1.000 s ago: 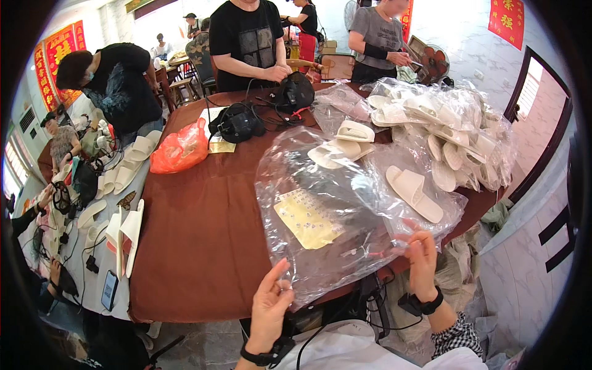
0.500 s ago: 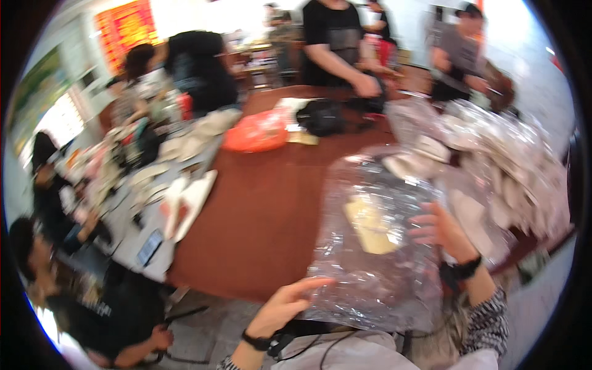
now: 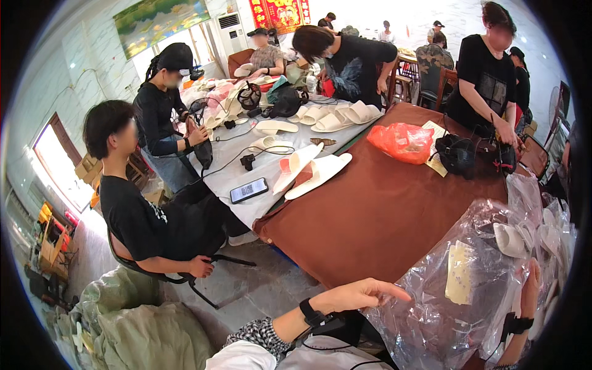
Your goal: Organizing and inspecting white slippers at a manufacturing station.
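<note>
A clear plastic bag [image 3: 431,311] lies spread in front of me at the near right of the table. On it or inside it, I cannot tell which, is a pale yellow paper slip [image 3: 458,274]. My left hand [image 3: 361,295] is at the bag's left edge, its index finger stretched out toward the plastic and nothing visibly gripped. At the bag's right side my right hand [image 3: 529,296] is seen edge-on with fingers extended, beside the plastic. A white slipper [image 3: 510,239] shows near the bag's far right corner, above my right hand.
The brown-covered table [image 3: 364,222] carries a red plastic bag [image 3: 401,143] and a black bag [image 3: 455,154]. A grey-covered table adjoins on the left with white slippers [image 3: 317,176], a phone [image 3: 249,190] and cables. Several people sit or stand around; green sacks [image 3: 148,327] lie at lower left.
My view has swung left, so the tables and bag appear farther right. Both hands stay by the clear bag; my right hand now shows edge-on rather than with fingers spread over the plastic.
</note>
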`<state>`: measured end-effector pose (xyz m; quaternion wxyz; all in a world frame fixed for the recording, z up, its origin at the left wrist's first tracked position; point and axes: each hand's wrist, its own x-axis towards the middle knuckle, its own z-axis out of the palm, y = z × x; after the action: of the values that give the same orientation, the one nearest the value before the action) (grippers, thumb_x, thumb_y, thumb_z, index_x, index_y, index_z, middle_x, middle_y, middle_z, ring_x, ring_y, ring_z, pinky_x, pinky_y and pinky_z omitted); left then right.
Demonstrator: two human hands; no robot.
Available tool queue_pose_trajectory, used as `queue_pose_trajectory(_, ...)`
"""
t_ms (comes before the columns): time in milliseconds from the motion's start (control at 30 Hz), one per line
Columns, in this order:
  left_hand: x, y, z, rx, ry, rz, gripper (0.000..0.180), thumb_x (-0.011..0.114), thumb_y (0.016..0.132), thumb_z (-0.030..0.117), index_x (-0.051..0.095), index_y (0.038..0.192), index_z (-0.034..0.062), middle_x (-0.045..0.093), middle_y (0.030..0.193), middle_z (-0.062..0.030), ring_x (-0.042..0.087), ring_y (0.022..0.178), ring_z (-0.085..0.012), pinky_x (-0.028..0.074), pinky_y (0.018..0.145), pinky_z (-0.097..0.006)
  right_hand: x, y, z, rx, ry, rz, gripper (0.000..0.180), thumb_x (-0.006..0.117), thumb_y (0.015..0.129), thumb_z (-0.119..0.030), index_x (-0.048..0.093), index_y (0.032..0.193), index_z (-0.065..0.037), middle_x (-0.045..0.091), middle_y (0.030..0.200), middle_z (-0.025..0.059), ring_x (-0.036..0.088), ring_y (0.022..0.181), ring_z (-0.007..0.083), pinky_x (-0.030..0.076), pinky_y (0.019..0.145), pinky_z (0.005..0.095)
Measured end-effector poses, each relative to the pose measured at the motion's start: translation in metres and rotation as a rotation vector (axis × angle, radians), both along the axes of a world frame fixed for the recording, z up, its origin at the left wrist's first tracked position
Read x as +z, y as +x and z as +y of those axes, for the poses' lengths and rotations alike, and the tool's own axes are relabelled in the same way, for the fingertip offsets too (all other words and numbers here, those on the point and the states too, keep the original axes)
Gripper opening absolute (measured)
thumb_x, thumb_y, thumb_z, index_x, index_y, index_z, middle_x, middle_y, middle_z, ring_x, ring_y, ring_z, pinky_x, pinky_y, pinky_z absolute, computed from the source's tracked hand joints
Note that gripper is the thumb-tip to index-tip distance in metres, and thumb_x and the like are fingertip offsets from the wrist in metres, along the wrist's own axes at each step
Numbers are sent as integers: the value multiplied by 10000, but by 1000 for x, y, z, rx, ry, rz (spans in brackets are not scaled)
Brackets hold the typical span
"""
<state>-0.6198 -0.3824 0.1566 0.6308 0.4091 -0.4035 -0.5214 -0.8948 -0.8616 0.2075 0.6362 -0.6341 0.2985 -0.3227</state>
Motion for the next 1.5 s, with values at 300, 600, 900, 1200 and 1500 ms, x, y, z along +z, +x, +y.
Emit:
queue_pose_trajectory(300, 21, 9, 2, -24, 70, -96, 528, 485, 829, 31, 621, 1339, 35, 559, 1408, -73, 529, 1140, -129, 405, 904, -246, -101, -55, -192, 70, -210, -152, 381, 554, 1009, -312, 569, 1302, -69, 579, 1188, 3, 511, 1021, 129, 406, 917, 300)
queue_pose_trajectory(600, 32, -23, -31, 181, 175, 2, 694, 659, 813, -41, 431, 1467, -14, 487, 1448, -85, 542, 1036, -98, 472, 878, -235, 55, 20, 66, 143, -124, -151, 710, 606, 983, -339, 233, 1570, -194, 459, 1433, 105, 547, 1245, 253, 492, 989, 477)
queue_pose_trajectory(900, 9, -61, -61, 222, 208, 150, 790, 622, 803, -147, 349, 1525, 24, 429, 1449, -67, 555, 899, -80, 498, 677, -197, 15, -51, 170, 158, -17, 315, 799, 628, 990, -236, 104, 1590, -182, 530, 1228, 131, 640, 961, 150, 562, 784, 305)
queue_pose_trajectory(1200, 14, -64, -40, 151, 360, 112, 755, 632, 864, 23, 306, 1546, 33, 309, 1573, -85, 397, 1181, -163, 347, 988, -291, 19, -65, 196, -32, -58, 61, 573, 569, 974, -16, 397, 1510, -120, 568, 1144, 30, 512, 700, 31, 554, 752, 211)
queue_pose_trajectory(1500, 23, -79, -52, 166, 145, 207, 684, 614, 950, 52, 282, 1546, 5, 456, 1458, -110, 537, 970, -119, 468, 800, -219, 19, -80, 178, 81, -236, 105, 565, 508, 961, 51, 437, 1502, -99, 510, 1474, -30, 389, 671, 6, 395, 632, 180)
